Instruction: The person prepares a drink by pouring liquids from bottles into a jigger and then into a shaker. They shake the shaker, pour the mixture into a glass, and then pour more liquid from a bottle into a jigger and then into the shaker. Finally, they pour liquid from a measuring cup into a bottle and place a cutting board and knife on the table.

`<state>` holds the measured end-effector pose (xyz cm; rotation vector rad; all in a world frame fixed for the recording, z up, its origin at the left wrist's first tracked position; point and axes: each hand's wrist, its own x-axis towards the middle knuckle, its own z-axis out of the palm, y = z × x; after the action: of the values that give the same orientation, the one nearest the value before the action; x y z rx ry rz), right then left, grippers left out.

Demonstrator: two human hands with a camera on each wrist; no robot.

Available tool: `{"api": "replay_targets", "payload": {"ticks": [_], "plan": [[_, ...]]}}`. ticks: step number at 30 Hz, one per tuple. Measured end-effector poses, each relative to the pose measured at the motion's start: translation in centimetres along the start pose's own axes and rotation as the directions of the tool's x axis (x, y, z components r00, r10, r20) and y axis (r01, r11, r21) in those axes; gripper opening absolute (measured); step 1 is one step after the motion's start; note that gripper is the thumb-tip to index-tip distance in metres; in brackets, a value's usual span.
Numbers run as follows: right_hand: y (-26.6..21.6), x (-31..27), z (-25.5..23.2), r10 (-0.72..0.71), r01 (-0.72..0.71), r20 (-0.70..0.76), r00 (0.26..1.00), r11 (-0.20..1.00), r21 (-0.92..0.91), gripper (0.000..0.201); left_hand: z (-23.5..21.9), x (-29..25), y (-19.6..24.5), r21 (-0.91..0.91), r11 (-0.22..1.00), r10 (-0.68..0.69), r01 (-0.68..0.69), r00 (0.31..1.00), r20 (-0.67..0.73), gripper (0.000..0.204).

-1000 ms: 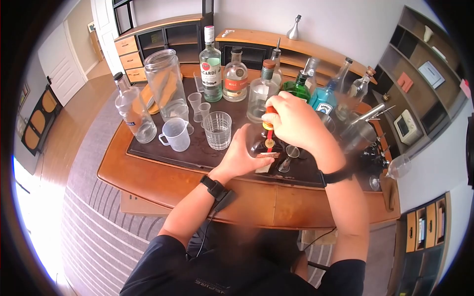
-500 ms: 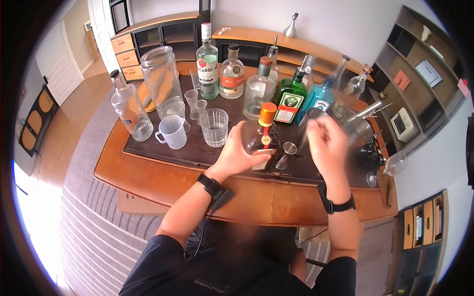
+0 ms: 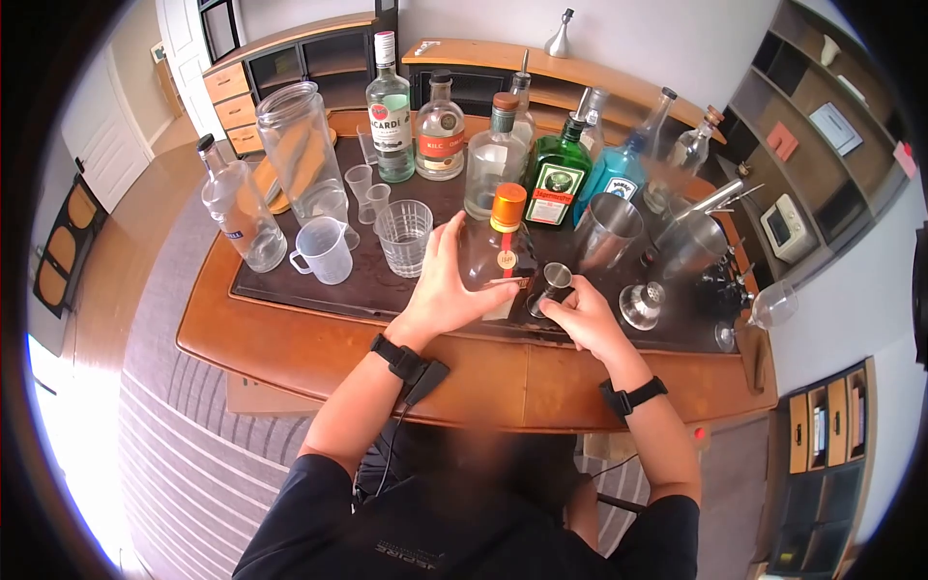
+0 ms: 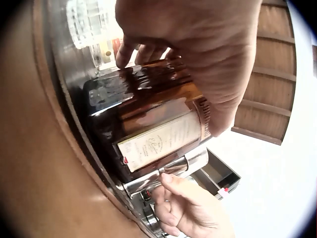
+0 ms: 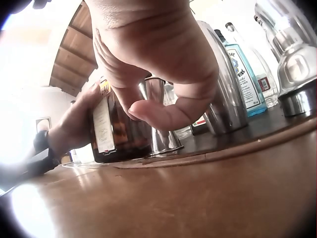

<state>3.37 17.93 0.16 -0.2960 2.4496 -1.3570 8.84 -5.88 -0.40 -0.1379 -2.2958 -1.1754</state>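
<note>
My left hand grips the body of a dark brown square bottle, which has an orange cap and a cream label. The thumb lies across its front and the fingers reach round the far side. Just right of the bottle, a double-ended metal jigger stands on the dark mat. My right hand pinches the jigger at its narrow waist between thumb and forefinger. From the right wrist, the jigger's flared base shows close to the mat, while the curled fingers hide part of its middle.
Behind stand a green bottle, a blue bottle and several clear ones. A metal shaker tin and a strainer top are to the right. A cut-glass tumbler and plastic measuring jug sit left.
My right hand has left the bottle's orange cap, swung right, then come down to the jigger and pinched it. My left hand has kept its grip on the bottle.
</note>
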Motion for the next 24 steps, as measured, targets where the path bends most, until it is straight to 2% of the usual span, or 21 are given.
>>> {"api": "replay_targets", "payload": {"ticks": [4, 5, 8, 9, 12, 15, 18, 21, 24], "plan": [[1.8, 1.5, 0.4, -0.028, 0.027, -0.028, 0.999, 0.998, -0.051, 0.056, -0.6, 0.5, 1.9, 0.069, 0.975, 0.218, -0.212, 0.971, -0.096, 0.101], [2.1, 1.7, 0.6, -0.049, 0.048, -0.032, 0.998, 0.998, -0.042, 0.054, -0.6, 1.1, 2.5, 0.105, 0.96, 0.271, -0.258, 0.952, -0.14, 0.087], [1.8, 1.7, 0.7, -0.06, 0.06, -0.023, 0.998, 0.998, -0.018, 0.052, -0.5, 2.9, 3.3, 0.135, 0.97, 0.218, -0.205, 0.971, -0.095, 0.067], [1.6, 1.7, 0.7, -0.056, 0.056, -0.019, 0.998, 0.998, -0.011, 0.051, -0.6, 3.5, 4.0, 0.136, 0.972, 0.209, -0.194, 0.972, -0.105, 0.048], [2.4, 2.3, 0.8, -0.084, 0.084, -0.015, 0.996, 0.996, 0.032, 0.044, -0.7, 4.6, 4.2, 0.037, 0.999, 0.031, -0.032, 0.999, 0.01, 0.045], [1.7, 1.8, 0.9, -0.101, 0.101, 0.002, 0.995, 0.991, 0.092, 0.033, -1.0, 4.9, 4.4, -0.053, 0.996, -0.065, 0.069, 0.995, 0.073, 0.039], [2.1, 2.1, 1.1, -0.117, 0.116, 0.002, 0.993, 0.985, 0.128, 0.023, -0.8, 4.6, 4.2, -0.035, 0.999, 0.025, -0.025, 1.0, 0.017, 0.036], [1.4, 1.2, 1.0, -0.092, 0.087, 0.018, 0.996, 0.979, 0.183, 0.025, -0.5, 4.4, 3.9, 0.001, 0.999, 0.041, -0.041, 0.999, -0.008, 0.035], [1.7, 0.6, 0.2, -0.134, 0.135, -0.014, 0.991, 0.98, 0.146, 0.026, -0.1, 4.2, 3.7, 0.001, 0.996, 0.084, -0.084, 0.995, -0.046, 0.035]]}}
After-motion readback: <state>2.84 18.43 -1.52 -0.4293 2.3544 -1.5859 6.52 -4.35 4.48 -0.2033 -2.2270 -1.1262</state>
